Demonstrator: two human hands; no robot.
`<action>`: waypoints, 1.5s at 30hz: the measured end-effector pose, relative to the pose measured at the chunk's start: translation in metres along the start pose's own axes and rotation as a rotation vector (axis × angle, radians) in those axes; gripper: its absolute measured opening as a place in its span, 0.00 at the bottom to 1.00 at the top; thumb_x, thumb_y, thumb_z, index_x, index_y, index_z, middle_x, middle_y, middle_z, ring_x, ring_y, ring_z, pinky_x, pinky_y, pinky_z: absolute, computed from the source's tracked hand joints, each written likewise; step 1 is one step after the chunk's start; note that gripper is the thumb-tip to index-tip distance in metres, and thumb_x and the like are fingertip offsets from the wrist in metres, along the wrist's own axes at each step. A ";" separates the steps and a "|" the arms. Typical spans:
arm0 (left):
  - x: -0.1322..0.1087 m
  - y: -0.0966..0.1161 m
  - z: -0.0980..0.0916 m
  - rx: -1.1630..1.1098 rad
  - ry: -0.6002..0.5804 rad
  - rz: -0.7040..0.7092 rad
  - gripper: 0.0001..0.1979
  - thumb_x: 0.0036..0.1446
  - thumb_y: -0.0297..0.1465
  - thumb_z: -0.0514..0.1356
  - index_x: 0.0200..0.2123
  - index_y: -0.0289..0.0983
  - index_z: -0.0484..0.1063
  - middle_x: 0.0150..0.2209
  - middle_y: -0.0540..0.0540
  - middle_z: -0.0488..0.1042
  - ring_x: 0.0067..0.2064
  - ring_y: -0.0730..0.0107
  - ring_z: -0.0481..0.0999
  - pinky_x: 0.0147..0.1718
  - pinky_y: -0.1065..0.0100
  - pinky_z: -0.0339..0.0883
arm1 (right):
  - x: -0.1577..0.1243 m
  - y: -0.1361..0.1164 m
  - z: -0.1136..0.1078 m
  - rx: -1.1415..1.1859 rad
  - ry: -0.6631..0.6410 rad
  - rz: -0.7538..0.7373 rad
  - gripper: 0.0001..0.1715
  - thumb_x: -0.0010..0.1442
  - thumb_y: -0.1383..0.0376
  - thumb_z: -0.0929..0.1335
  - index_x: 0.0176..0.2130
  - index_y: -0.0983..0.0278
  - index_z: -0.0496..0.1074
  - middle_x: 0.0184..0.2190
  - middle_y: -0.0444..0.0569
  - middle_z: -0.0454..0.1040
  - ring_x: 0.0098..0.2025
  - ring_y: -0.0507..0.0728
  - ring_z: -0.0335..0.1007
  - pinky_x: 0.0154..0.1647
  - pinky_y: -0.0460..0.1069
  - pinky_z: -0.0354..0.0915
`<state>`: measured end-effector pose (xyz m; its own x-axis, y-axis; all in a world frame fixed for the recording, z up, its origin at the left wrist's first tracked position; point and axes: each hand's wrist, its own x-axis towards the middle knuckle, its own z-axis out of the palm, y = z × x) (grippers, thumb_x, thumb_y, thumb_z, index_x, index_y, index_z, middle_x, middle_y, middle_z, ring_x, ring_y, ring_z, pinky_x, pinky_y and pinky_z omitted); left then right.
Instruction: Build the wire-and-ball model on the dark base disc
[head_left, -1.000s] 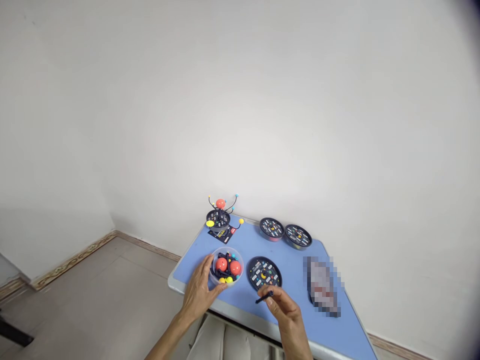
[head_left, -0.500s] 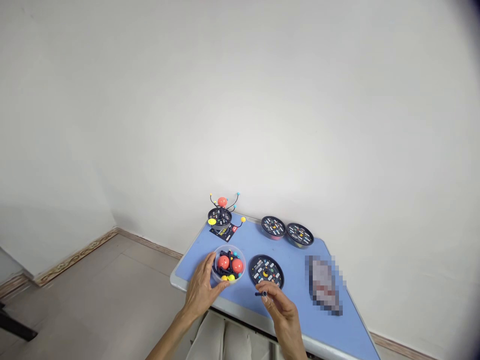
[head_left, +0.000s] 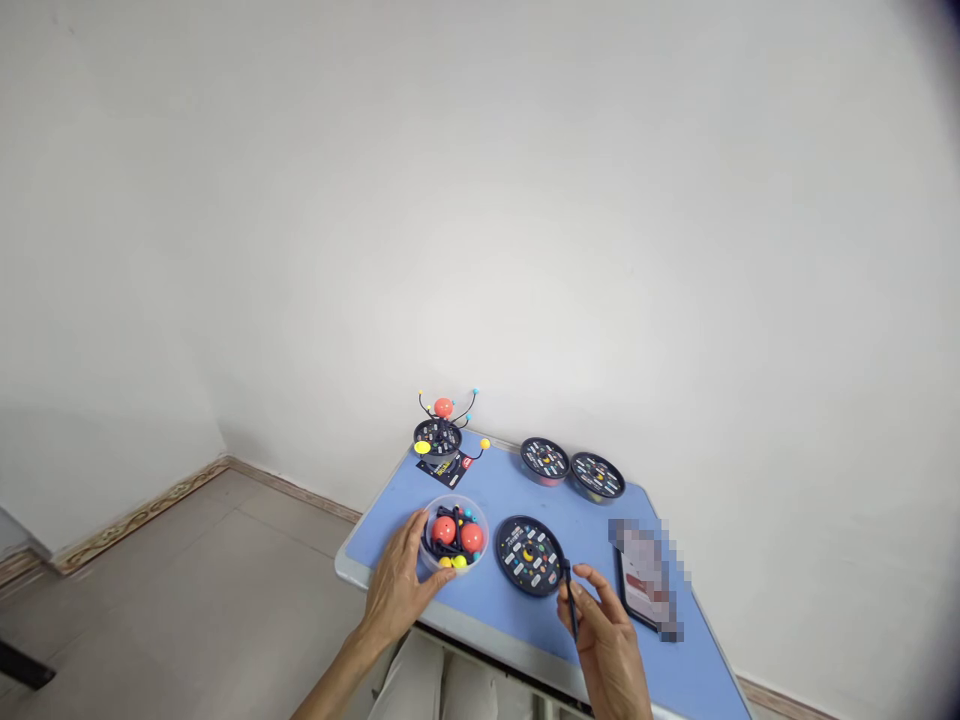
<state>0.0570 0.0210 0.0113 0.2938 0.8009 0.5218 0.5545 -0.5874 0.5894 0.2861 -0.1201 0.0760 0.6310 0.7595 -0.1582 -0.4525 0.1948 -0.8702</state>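
My left hand is wrapped round the left side of a clear round bowl. Inside the bowl lie two red balls, yellow balls, small blue pieces and black rods. In my right hand a thin black rod is pinched between thumb and fingers, roughly upright in view. Its top end is by the right rim of a black round disc printed with small planets and labels, which lies on the table right of the bowl.
On the blue table, an assembled planet model stands at the back left with a black card. Two lidded round containers are at the back. A partly blurred phone lies right.
My right hand has moved right, away from the disc's lower edge, and the rod in it has turned from sideways to nearly upright. My left hand stays at the bowl.
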 end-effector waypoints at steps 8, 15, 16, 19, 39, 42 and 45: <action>-0.001 -0.002 0.002 -0.006 0.015 0.022 0.37 0.56 0.37 0.62 0.66 0.44 0.52 0.63 0.40 0.64 0.63 0.52 0.65 0.59 0.51 0.63 | 0.016 -0.004 -0.016 0.230 -0.180 0.139 0.21 0.39 0.67 0.80 0.36 0.64 0.80 0.29 0.48 0.75 0.29 0.53 0.70 0.31 0.50 0.72; 0.000 -0.004 0.002 -0.006 0.028 0.049 0.36 0.58 0.39 0.61 0.67 0.45 0.50 0.64 0.40 0.63 0.63 0.52 0.65 0.58 0.51 0.65 | 0.016 -0.007 -0.002 0.249 -0.178 0.156 0.17 0.41 0.64 0.80 0.33 0.64 0.79 0.24 0.44 0.73 0.26 0.51 0.66 0.28 0.47 0.68; 0.000 -0.004 0.003 -0.007 0.029 0.049 0.36 0.59 0.39 0.60 0.67 0.45 0.50 0.64 0.40 0.63 0.63 0.52 0.65 0.58 0.51 0.65 | 0.016 -0.007 0.000 0.222 -0.174 0.143 0.17 0.41 0.62 0.80 0.33 0.64 0.79 0.24 0.44 0.72 0.25 0.51 0.66 0.27 0.47 0.67; -0.001 -0.004 0.003 -0.016 0.030 0.048 0.36 0.59 0.39 0.60 0.67 0.46 0.49 0.64 0.41 0.63 0.64 0.52 0.64 0.58 0.52 0.65 | 0.017 -0.008 0.001 0.065 -0.146 0.070 0.20 0.42 0.56 0.79 0.33 0.63 0.78 0.23 0.44 0.72 0.24 0.51 0.65 0.26 0.48 0.67; -0.061 0.085 0.057 -0.062 -0.178 0.253 0.35 0.65 0.36 0.55 0.70 0.44 0.42 0.67 0.37 0.57 0.65 0.48 0.61 0.58 0.49 0.67 | 0.080 -0.004 0.020 -0.880 -0.258 -0.204 0.10 0.46 0.57 0.69 0.24 0.61 0.73 0.14 0.42 0.69 0.18 0.56 0.64 0.19 0.49 0.59; -0.048 0.095 0.078 -0.049 -0.257 0.141 0.35 0.64 0.37 0.56 0.69 0.38 0.47 0.69 0.33 0.51 0.68 0.44 0.54 0.60 0.43 0.61 | 0.081 -0.006 0.023 -0.974 -0.299 -0.231 0.08 0.48 0.59 0.67 0.25 0.60 0.72 0.15 0.43 0.70 0.19 0.57 0.66 0.20 0.49 0.61; -0.032 0.103 0.090 -0.005 -0.301 0.044 0.36 0.62 0.38 0.58 0.68 0.32 0.49 0.69 0.29 0.48 0.69 0.40 0.49 0.61 0.40 0.56 | 0.084 -0.008 0.026 -1.068 -0.344 -0.249 0.07 0.48 0.60 0.66 0.24 0.60 0.72 0.15 0.43 0.70 0.19 0.57 0.66 0.21 0.49 0.61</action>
<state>0.1747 -0.0545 0.0002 0.5357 0.7724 0.3412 0.5324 -0.6226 0.5735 0.3265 -0.0424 0.0819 0.3482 0.9350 0.0668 0.5294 -0.1373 -0.8372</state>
